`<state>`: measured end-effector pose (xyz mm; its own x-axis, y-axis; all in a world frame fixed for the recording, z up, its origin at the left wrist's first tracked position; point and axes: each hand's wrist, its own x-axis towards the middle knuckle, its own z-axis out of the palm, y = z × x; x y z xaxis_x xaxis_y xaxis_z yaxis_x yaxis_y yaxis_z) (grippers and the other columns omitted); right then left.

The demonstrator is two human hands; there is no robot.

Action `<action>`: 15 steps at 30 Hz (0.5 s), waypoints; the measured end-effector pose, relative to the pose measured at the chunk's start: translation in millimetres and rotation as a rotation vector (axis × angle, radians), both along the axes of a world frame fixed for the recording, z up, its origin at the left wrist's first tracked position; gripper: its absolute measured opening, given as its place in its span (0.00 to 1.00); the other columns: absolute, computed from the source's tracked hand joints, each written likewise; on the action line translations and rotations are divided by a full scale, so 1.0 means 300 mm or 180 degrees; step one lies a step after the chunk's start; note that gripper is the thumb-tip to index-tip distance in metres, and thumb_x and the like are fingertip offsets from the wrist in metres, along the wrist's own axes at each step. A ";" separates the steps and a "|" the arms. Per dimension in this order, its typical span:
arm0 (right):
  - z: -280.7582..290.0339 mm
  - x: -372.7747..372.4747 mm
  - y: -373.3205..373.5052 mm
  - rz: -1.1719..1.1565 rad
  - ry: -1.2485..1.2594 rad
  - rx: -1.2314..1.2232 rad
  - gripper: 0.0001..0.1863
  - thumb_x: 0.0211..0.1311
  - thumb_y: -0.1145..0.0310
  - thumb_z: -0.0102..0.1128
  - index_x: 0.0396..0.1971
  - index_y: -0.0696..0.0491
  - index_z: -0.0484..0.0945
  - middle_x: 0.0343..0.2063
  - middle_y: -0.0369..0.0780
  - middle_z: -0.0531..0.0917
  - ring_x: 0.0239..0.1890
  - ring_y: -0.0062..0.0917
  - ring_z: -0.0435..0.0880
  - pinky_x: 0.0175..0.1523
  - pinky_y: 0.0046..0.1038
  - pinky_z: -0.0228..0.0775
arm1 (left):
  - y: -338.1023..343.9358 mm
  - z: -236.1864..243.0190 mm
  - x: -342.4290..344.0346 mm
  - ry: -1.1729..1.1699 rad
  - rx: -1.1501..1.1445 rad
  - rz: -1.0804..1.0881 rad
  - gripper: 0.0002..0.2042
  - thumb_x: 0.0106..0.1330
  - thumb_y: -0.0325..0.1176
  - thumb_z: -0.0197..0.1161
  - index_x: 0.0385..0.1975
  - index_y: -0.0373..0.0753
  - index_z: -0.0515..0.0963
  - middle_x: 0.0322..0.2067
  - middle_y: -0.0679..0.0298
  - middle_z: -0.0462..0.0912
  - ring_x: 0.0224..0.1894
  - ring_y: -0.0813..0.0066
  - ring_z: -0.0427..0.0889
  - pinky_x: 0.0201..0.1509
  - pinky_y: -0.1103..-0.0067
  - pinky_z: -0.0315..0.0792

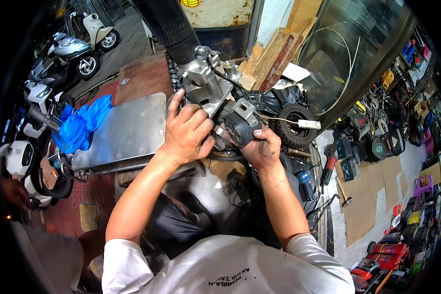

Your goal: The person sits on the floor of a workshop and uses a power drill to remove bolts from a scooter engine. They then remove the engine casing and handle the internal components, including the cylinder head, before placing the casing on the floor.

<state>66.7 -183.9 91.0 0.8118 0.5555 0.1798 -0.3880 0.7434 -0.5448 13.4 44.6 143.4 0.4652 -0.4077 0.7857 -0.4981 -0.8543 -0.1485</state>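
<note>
A silver metal scooter frame with a flat deck plate (pixel 125 128) stands before me, its steering neck (pixel 206 83) joined to a thick black carbon-patterned tube (pixel 169 32). My left hand (pixel 188 131) is beside the neck, index finger stretched upward along it and the other fingers curled in; what lies under them is hidden. Right of the neck, my right hand (pixel 263 147) grips a black round-bodied part (pixel 240 128) from below, thumb on its edge. A metal bracket (pixel 246 109) sits at the top of this part.
Blue plastic bag (pixel 83 122) hangs over the deck's left end. A tyre (pixel 296 125) and wood boards (pixel 279 56) lie beyond my right hand. Power tools, including a red-and-black grinder (pixel 330 161), and a hammer (pixel 345 196) are at right. Another person's hand (pixel 15 193) shows at left.
</note>
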 end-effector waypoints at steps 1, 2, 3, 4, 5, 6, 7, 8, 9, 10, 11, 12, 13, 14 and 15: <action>-0.014 0.006 0.002 0.0036 -0.0028 0.0084 0.42 0.54 0.62 0.56 0.72 0.63 0.68 0.64 0.51 0.81 0.64 0.48 0.83 0.70 0.55 0.73 | 0.000 0.000 0.002 -0.0010 -0.0001 0.0000 0.13 0.45 0.41 0.66 0.28 0.42 0.78 0.34 0.64 0.79 0.45 0.61 0.81 0.82 0.44 0.53; -0.015 0.005 -0.002 0.0096 0.0006 0.0136 0.42 0.54 0.62 0.56 0.72 0.63 0.68 0.64 0.52 0.81 0.64 0.49 0.82 0.70 0.54 0.73 | -0.002 -0.004 0.005 -0.0011 -0.0012 -0.0007 0.13 0.45 0.41 0.66 0.28 0.42 0.78 0.34 0.64 0.79 0.45 0.61 0.81 0.82 0.44 0.53; -0.015 0.005 -0.007 0.0155 0.0039 0.0189 0.42 0.54 0.62 0.56 0.72 0.63 0.68 0.64 0.52 0.81 0.64 0.49 0.82 0.70 0.54 0.73 | -0.003 -0.006 0.009 -0.0028 -0.0016 -0.0003 0.12 0.45 0.40 0.65 0.28 0.42 0.78 0.33 0.64 0.79 0.45 0.60 0.81 0.81 0.44 0.53; -0.016 0.004 -0.011 0.0214 0.0071 0.0241 0.43 0.54 0.61 0.56 0.72 0.63 0.68 0.64 0.52 0.81 0.64 0.50 0.82 0.70 0.54 0.73 | -0.004 -0.005 0.009 0.0010 0.0011 0.0017 0.12 0.45 0.40 0.67 0.28 0.42 0.78 0.34 0.65 0.79 0.46 0.61 0.81 0.82 0.44 0.53; -0.015 0.004 -0.014 0.0234 0.0141 0.0273 0.43 0.54 0.61 0.56 0.72 0.63 0.68 0.64 0.53 0.81 0.64 0.50 0.82 0.70 0.54 0.72 | -0.005 -0.001 0.003 0.0044 0.0035 0.0045 0.12 0.45 0.40 0.68 0.29 0.43 0.79 0.35 0.66 0.79 0.47 0.62 0.81 0.82 0.43 0.53; -0.014 0.005 -0.018 0.0255 0.0211 0.0304 0.43 0.53 0.60 0.56 0.72 0.64 0.68 0.64 0.54 0.81 0.64 0.51 0.82 0.71 0.54 0.72 | -0.006 0.004 -0.002 0.0079 0.0059 0.0074 0.13 0.45 0.39 0.69 0.29 0.43 0.79 0.36 0.67 0.79 0.48 0.63 0.81 0.82 0.43 0.53; -0.015 0.006 -0.022 0.0277 0.0282 0.0335 0.44 0.53 0.60 0.57 0.72 0.64 0.68 0.64 0.54 0.81 0.64 0.52 0.82 0.71 0.54 0.72 | -0.007 0.007 -0.003 0.0112 0.0071 0.0075 0.13 0.45 0.40 0.69 0.29 0.43 0.79 0.36 0.67 0.79 0.48 0.63 0.81 0.82 0.43 0.53; -0.018 0.010 -0.025 0.0294 0.0253 0.0324 0.44 0.52 0.59 0.56 0.72 0.64 0.68 0.64 0.56 0.80 0.66 0.55 0.80 0.73 0.56 0.69 | -0.007 0.009 -0.004 0.0119 0.0073 0.0084 0.13 0.46 0.40 0.69 0.29 0.43 0.79 0.36 0.67 0.79 0.48 0.63 0.81 0.82 0.43 0.53; -0.026 0.016 -0.028 0.0311 0.0224 0.0312 0.45 0.52 0.58 0.56 0.72 0.64 0.67 0.65 0.57 0.79 0.67 0.58 0.78 0.74 0.58 0.66 | -0.006 0.010 -0.005 0.0126 0.0075 0.0095 0.13 0.46 0.40 0.69 0.29 0.44 0.79 0.36 0.67 0.79 0.48 0.63 0.81 0.82 0.43 0.53; -0.030 0.019 -0.030 0.0329 0.0195 0.0301 0.46 0.51 0.58 0.55 0.72 0.65 0.67 0.66 0.58 0.78 0.68 0.60 0.76 0.76 0.60 0.63 | -0.007 0.011 -0.005 0.0133 0.0076 0.0106 0.13 0.46 0.40 0.69 0.29 0.44 0.79 0.35 0.67 0.79 0.48 0.63 0.81 0.82 0.43 0.52; -0.024 0.017 -0.028 0.0317 0.0207 0.0303 0.46 0.51 0.58 0.56 0.72 0.65 0.68 0.65 0.58 0.79 0.66 0.58 0.78 0.74 0.57 0.67 | -0.007 0.013 -0.007 0.0139 0.0081 0.0107 0.12 0.46 0.40 0.69 0.29 0.44 0.80 0.35 0.67 0.79 0.48 0.63 0.81 0.82 0.43 0.52; -0.014 0.012 -0.025 0.0305 0.0219 0.0306 0.45 0.51 0.58 0.57 0.71 0.66 0.69 0.63 0.57 0.81 0.64 0.57 0.81 0.72 0.54 0.70 | -0.008 0.015 -0.009 0.0146 0.0086 0.0111 0.12 0.46 0.40 0.69 0.29 0.44 0.80 0.35 0.67 0.79 0.48 0.63 0.81 0.82 0.43 0.52; -0.008 0.010 -0.022 0.0295 0.0231 0.0310 0.45 0.50 0.58 0.58 0.70 0.66 0.69 0.62 0.57 0.82 0.63 0.55 0.83 0.70 0.52 0.73 | -0.008 0.017 -0.010 0.0152 0.0092 0.0115 0.12 0.46 0.40 0.69 0.30 0.44 0.80 0.35 0.67 0.79 0.48 0.63 0.81 0.82 0.44 0.52; -0.011 0.011 -0.023 0.0307 0.0211 0.0306 0.45 0.50 0.58 0.58 0.70 0.66 0.69 0.62 0.57 0.82 0.62 0.55 0.83 0.70 0.51 0.74 | -0.010 0.016 -0.008 0.0135 0.0091 0.0114 0.12 0.46 0.40 0.69 0.29 0.44 0.80 0.35 0.67 0.79 0.48 0.64 0.81 0.82 0.44 0.52; -0.016 0.013 -0.024 0.0320 0.0191 0.0304 0.45 0.50 0.58 0.58 0.70 0.66 0.70 0.61 0.57 0.82 0.62 0.55 0.83 0.69 0.51 0.74 | -0.012 0.013 -0.006 0.0118 0.0090 0.0114 0.12 0.46 0.40 0.69 0.29 0.44 0.80 0.35 0.67 0.79 0.48 0.64 0.81 0.82 0.44 0.52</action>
<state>70.5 -191.0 86.3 0.7639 0.6172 0.1885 -0.4928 0.7465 -0.4471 11.7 41.1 147.5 0.5083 -0.4122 0.7561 -0.4730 -0.8674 -0.1549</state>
